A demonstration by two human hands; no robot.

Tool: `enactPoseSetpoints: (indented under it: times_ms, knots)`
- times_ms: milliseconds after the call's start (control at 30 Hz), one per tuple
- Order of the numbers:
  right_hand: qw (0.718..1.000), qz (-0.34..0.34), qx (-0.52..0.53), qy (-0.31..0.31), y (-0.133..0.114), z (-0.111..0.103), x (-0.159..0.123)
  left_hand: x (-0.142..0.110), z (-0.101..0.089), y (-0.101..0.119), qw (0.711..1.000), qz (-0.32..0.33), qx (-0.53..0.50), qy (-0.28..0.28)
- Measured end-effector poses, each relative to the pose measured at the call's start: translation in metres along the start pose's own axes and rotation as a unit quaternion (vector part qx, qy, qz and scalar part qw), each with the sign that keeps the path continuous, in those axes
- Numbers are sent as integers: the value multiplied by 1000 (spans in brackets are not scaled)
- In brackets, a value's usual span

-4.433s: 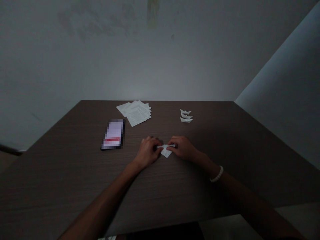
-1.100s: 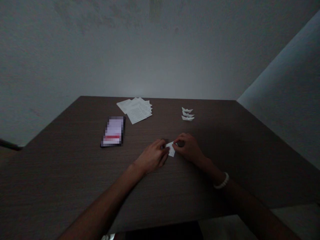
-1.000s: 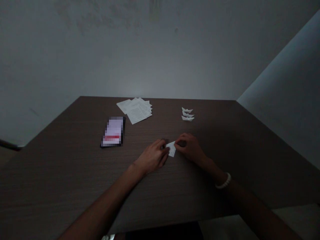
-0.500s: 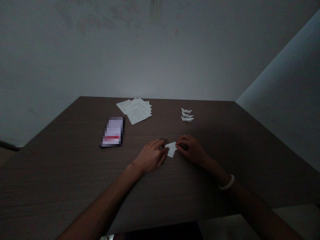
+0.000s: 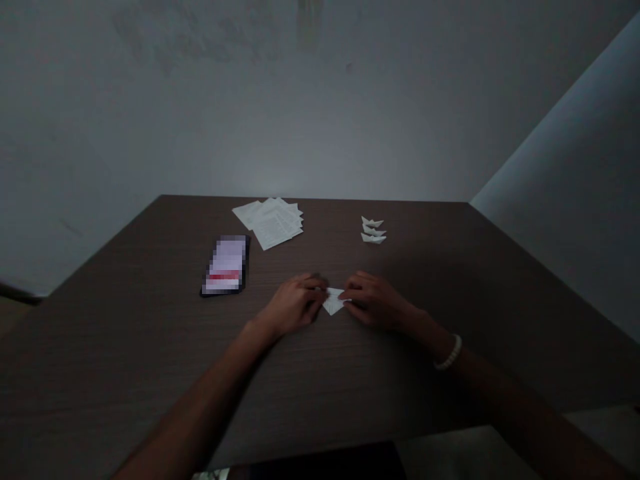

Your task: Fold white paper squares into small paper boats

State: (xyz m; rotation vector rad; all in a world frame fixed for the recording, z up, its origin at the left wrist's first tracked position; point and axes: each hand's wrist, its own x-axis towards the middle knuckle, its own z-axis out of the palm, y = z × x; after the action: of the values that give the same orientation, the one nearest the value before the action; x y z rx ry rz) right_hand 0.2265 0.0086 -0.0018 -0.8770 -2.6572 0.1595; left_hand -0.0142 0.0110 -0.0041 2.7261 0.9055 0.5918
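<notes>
Only tabletop (image 5: 150, 347) lies between the hands (image 5: 295, 307) and paper boats (image 5: 373, 231).

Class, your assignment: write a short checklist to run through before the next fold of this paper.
1. Both hands on the paper: ok. The left hand and right hand meet the folded white paper from opposite sides.
2. Paper down on the dark wood-grain table: ok.
3. Crease sharp: cannot tell; too small and dim.
4. Paper boats set apart: ok, three, beyond the hands.
5. Lighting: not ok; the scene is dim.
</notes>
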Motion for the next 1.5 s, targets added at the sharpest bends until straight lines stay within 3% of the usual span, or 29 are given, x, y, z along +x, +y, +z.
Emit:
enactPoseSetpoints:
  times_ms: [433, 1033, 1500]
  knots:
    - [995, -48, -43, -78, 3, -12, 7, 0, -1, -5, 999, 17, -47, 0]
    - [994, -45, -61, -82, 3, -14, -2, 0, -2, -3, 1000, 17, -18, -6]
    - [996, -62, -58, -38, 1, -12, -16, -1, -1, 0, 1000, -3, 15, -3]
